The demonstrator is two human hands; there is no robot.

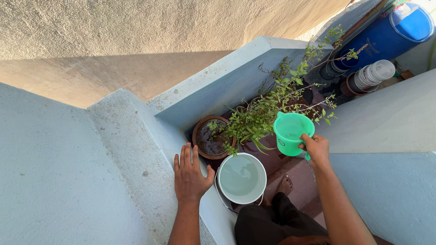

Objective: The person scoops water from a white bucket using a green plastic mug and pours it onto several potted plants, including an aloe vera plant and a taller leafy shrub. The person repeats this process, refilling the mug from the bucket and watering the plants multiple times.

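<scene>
My right hand (pixel 316 149) grips the handle of a green plastic mug (pixel 291 132) that has some water in it, held over the floor beside a leafy green plant (pixel 268 111). The plant grows from a brown clay pot (pixel 208 137) of dark wet soil. My left hand (pixel 190 174) rests flat, fingers spread, on the top of a pale blue parapet wall (pixel 136 149), just left of the pot. A white bucket (pixel 241 178) full of water stands on the floor between my hands.
Pale blue walls (pixel 390 122) close in a narrow dark red floor strip where my bare foot (pixel 285 185) stands. A blue drum (pixel 390 34), a white container (pixel 374 73) and a dark pot (pixel 334 68) sit at the far end. A rough beige wall (pixel 136 31) rises beyond.
</scene>
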